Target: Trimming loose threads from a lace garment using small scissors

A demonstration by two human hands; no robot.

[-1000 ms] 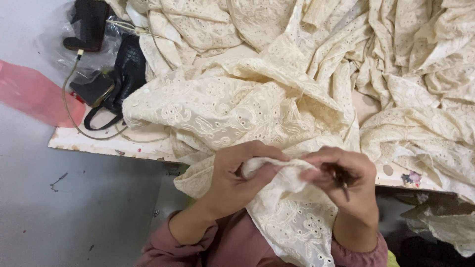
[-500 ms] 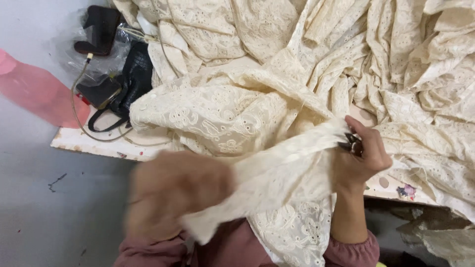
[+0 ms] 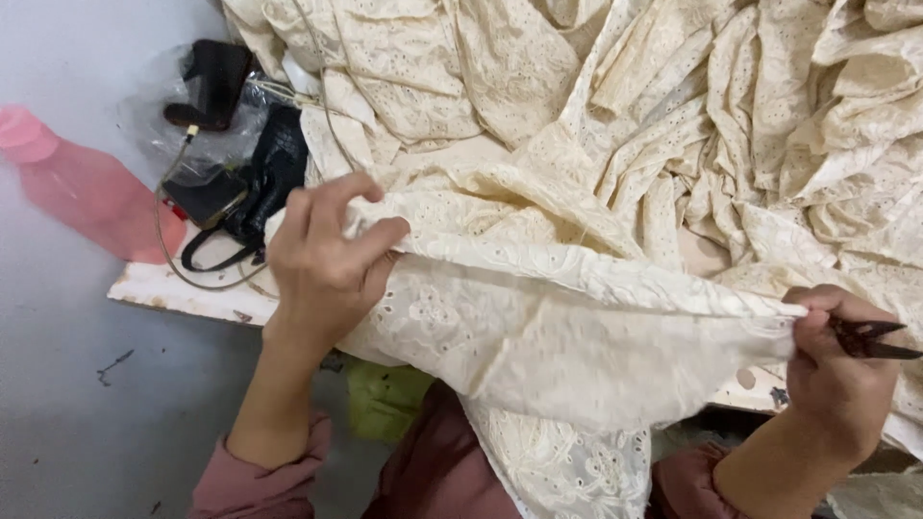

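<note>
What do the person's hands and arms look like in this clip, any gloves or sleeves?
Both hands are bare, no gloves, and no rings or watch show. The left hand and right hand come out of dusty-pink sleeves pushed up, leaving the forearms uncovered.

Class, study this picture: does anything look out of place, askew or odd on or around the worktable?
A translucent pink plastic bottle lies on its side on the grey floor, off the white table's edge. Otherwise the cream eyelet fabric is just stretched between both hands.
</note>
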